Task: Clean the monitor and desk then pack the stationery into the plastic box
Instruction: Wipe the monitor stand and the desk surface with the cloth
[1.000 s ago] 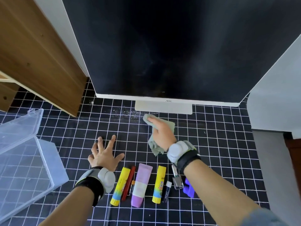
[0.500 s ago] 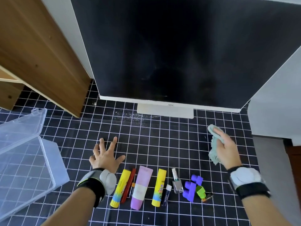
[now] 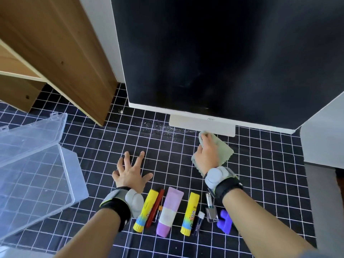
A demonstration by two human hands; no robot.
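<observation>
Right hand (image 3: 206, 157) grips a pale green cloth (image 3: 222, 149), pressed flat on the gridded desk mat (image 3: 270, 164), fingertips right at the front edge of the monitor's white stand base (image 3: 202, 124). Left hand (image 3: 130, 174) is empty, fingers splayed, palm down on the mat, likely bracing it.

White dust specks (image 3: 160, 128) lie on the mat just left of the cloth, in front of the stand; a smaller patch (image 3: 120, 111) sits near the wooden shelf unit (image 3: 74, 62). Monitor screen (image 3: 223, 53) shows faint smudges.

Step in hand: wiping the desk. To do it well, drag the cloth leftward through the specks in 1 direction with flat, even pressure, gathering them instead of scattering, and stay clear of the stationery.

Stationery is lined up at the near edge between the wrists: 2 yellow glue sticks (image 3: 145, 209) (image 3: 190, 214), red pen (image 3: 155, 207), lilac tube (image 3: 170, 213), lip balm (image 3: 198, 222), nail polish bottle (image 3: 211, 209), purple clip (image 3: 225, 220). Clear plastic box (image 3: 37, 183) sits open at far left, nothing inside. Packing not yet begun.
</observation>
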